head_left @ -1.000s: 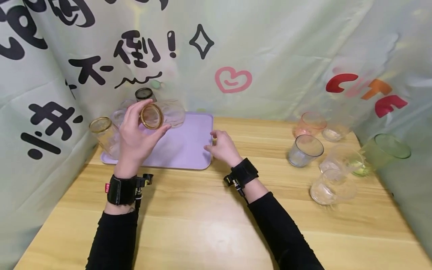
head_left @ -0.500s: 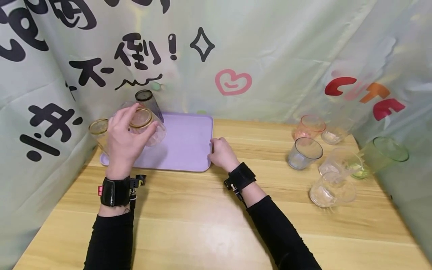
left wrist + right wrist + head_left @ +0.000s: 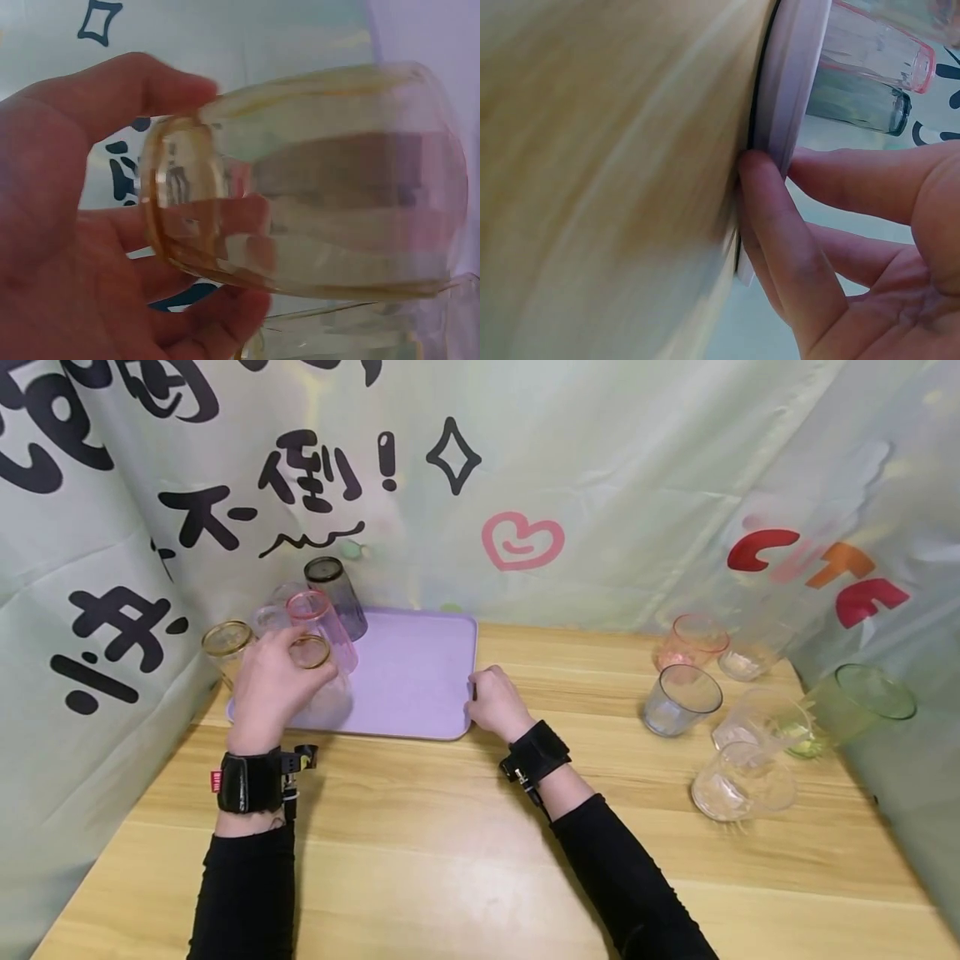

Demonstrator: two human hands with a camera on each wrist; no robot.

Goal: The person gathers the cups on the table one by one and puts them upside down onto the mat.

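My left hand [image 3: 268,692] grips a clear amber-tinted glass [image 3: 337,187] near its gold-ringed upper end, over the front left of the lilac tray [image 3: 420,672]. The glass stands narrow end up, its wide end close to the tray's surface in the left wrist view. My right hand [image 3: 497,703] pinches the tray's right edge, thumb above and fingers at the underside in the right wrist view. Around the left hand on the tray are a pink glass [image 3: 337,635], a dark grey glass [image 3: 347,602] and another gold-ringed glass [image 3: 227,647], which the hand partly hides.
More clear glasses [image 3: 268,620] stand behind the left hand. At the table's right are an orange-pink glass [image 3: 690,643], a blue-grey glass [image 3: 678,702], a green glass [image 3: 862,702] and several clear ones [image 3: 731,789]. A printed curtain [image 3: 600,468] closes the back and sides.
My left hand has turned the amber glass from lying sideways to upright and lowered it to the tray's front left, uncovering the pink glass. My right hand has closed on the tray's edge.
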